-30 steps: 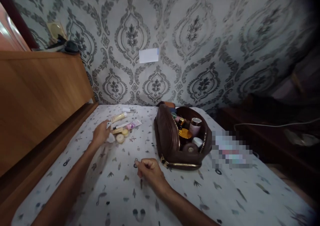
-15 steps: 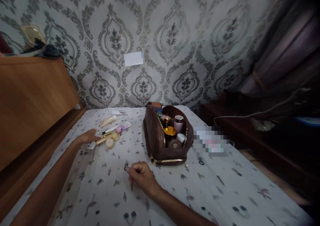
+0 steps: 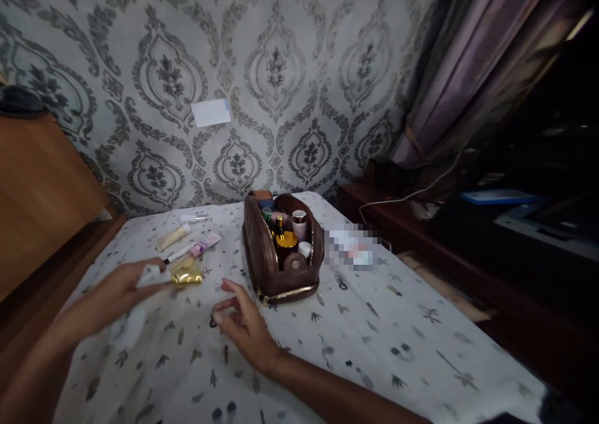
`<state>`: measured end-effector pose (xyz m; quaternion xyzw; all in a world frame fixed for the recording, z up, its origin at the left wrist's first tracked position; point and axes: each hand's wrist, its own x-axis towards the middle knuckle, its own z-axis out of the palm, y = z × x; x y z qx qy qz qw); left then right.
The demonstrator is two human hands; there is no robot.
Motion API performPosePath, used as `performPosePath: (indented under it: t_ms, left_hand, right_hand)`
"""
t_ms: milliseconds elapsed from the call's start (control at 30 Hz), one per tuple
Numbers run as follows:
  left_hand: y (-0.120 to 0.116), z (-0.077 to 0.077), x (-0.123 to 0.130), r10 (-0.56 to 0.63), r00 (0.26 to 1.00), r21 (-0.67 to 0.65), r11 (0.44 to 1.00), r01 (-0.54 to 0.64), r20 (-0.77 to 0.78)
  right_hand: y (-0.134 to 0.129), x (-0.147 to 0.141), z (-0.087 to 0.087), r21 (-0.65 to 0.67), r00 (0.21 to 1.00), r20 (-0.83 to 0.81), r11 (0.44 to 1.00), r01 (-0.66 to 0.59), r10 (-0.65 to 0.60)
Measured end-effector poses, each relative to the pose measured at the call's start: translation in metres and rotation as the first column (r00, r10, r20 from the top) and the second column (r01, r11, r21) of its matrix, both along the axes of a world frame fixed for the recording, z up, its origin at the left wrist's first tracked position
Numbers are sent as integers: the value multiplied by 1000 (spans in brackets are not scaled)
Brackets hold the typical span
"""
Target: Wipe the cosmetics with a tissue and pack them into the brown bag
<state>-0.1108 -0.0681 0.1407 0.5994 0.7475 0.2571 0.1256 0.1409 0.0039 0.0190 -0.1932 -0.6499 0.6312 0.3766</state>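
Observation:
My left hand (image 3: 119, 286) is closed around a blurred, whitish item (image 3: 152, 276). A shiny gold piece (image 3: 187, 277) lies just beyond its fingertips; I cannot tell whether it belongs to the held item. Around it on the patterned sheet are a pink-and-white tube (image 3: 206, 244), a beige tube (image 3: 171, 236) and a white tube with a silver end (image 3: 193, 218). My right hand (image 3: 246, 330) hovers over the sheet with fingers apart and nothing in them. Beyond it stands a brown cosmetic bag (image 3: 262, 268), unzipped, holding an amber bottle (image 3: 286, 241), a pink bottle (image 3: 299, 225) and a white-lidded container (image 3: 304, 248).
A pixelated item (image 3: 353, 247) lies right of the bag. Wooden furniture (image 3: 42, 193) borders the left side, and the patterned wall (image 3: 276, 130) rises behind. On the right, a white cable (image 3: 412, 193) runs across a dark red surface (image 3: 355, 196).
My left hand has closed on the whitish item and drawn it nearer. My right hand has opened its fingers. The view has turned right, so the scene sits further left.

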Motion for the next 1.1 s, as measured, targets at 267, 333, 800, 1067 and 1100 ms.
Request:
performPosePath:
  t_ms: [267, 333, 800, 1067, 1100]
  left_hand:
    - [-6, -39, 62, -130, 991, -73, 988, 133, 44]
    - [0, -43, 77, -111, 990, 77, 991, 105, 82]
    - [14, -65, 116, 98, 834, 208, 946, -247, 542]
    - [11, -74, 130, 80, 442, 60, 954, -295, 893]
    - [10, -77, 132, 65, 467, 72, 961, -268, 882]
  right_hand:
    - [0, -1, 2, -113, 953, 4, 947, -301, 303]
    - [0, -2, 3, -164, 948, -32, 934, -318, 317]
    - [3, 0, 2, 106, 977, 70, 973, -206, 200]
    - [0, -4, -2, 108, 997, 38, 991, -76, 73]
    - [1, -4, -2, 97, 999, 23, 994, -40, 38]
